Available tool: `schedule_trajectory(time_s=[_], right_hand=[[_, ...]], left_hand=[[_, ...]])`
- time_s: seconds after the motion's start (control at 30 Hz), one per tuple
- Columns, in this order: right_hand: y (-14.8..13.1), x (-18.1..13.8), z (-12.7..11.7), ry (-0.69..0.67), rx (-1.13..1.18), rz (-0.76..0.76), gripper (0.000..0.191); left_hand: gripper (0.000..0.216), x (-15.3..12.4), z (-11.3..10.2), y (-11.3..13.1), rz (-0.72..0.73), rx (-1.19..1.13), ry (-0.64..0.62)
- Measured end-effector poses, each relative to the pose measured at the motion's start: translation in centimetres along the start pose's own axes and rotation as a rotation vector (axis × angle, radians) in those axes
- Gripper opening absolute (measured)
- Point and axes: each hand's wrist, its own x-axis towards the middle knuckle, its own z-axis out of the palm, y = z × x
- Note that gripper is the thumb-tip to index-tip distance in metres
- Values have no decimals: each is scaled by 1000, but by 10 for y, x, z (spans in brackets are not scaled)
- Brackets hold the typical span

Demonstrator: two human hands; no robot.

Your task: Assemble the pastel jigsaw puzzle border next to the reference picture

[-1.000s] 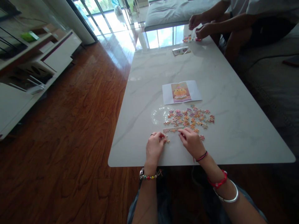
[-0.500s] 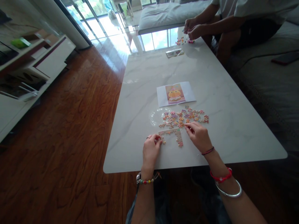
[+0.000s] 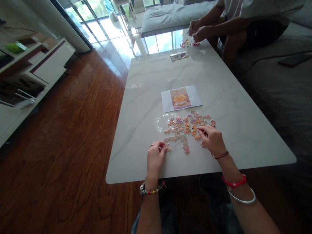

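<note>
On white marbled rectangular table (image 3: pixel 234 107): three-sided pastel jigsaw frame (image 3: pixel 175 137) toward near edge, left hand (image 3: pixel 155 158) at its left end. Loose multicoloured jigsaw pieces (image 3: pixel 187 124) just behind, spreading right; right hand (image 3: pixel 212 139) at their right side. Creased white paper sheet (image 3: pixel 180 98) behind them, flat silvery packet (image 3: pixel 179 56) farther back. Grey upholstered sofa (image 3: pixel 280 81) right of table.

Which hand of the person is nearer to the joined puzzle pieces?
Left. The left hand is right at the left side of the joined puzzle pieces. The right hand is apart from them, farther to the right, by the loose pieces.
</note>
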Motion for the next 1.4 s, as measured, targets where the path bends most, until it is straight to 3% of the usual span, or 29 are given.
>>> schedule_trajectory(time_s=[0.2,0.3,0.4,0.5,0.6,0.77,1.4], right_hand=[[6,2,-7,-14,-18,25,17],[-3,-1,-7,-194,15,-39,17],[-16,-6,-3,-360,26,-110,25],[-25,-10,2,-446,-8,-161,23],[-30,-12,6,-504,-64,-190,12],[-31,-13,9,-510,-117,-235,16],[-28,-15,15,-503,-103,-240,9]], left_hand=[[8,-1,-2,2,19,26,32],[12,-4,-1,9,77,66,112],[21,-9,6,22,227,157,178],[33,-14,18,34,380,246,82],[36,-18,28,41,435,279,-30],[36,-19,34,38,452,260,-103],[23,-12,35,43,328,178,-31]])
